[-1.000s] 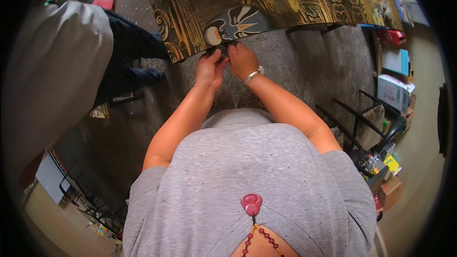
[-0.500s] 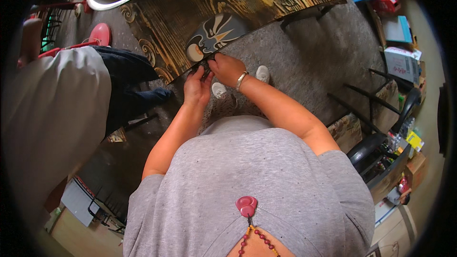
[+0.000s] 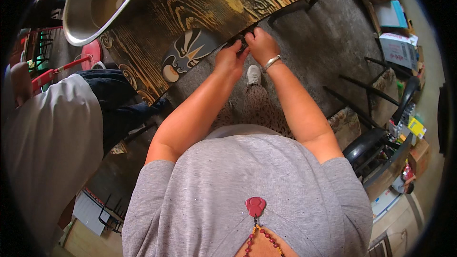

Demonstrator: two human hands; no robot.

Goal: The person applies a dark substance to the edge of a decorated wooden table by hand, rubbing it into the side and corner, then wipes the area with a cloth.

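Observation:
Both my hands are raised close together at the near edge of a dark wooden table (image 3: 216, 7) with a carved, yellow-streaked grain. My left hand (image 3: 229, 60) has its fingers bent upward, the tips drawn together beside a small dark thing. My right hand (image 3: 263, 47), with a silver bangle at its wrist, is curled closed just to the right of it. What the fingers grip is too small and dark to name. Left of my hands, a painted mask design (image 3: 193, 50) in grey, black and white lies at the table's edge.
A metal basin (image 3: 76, 24) stands on the table at the upper left. Close on my left is a person in a pale garment (image 3: 57, 133). A red stool (image 3: 93, 52) is beyond. On the right are black-framed chairs (image 3: 364, 147) and stacked cardboard boxes (image 3: 397, 50).
Both hands have moved right and farther along the table edge, away from the mask design. They remain close together. The view has shifted too, showing more of the basin.

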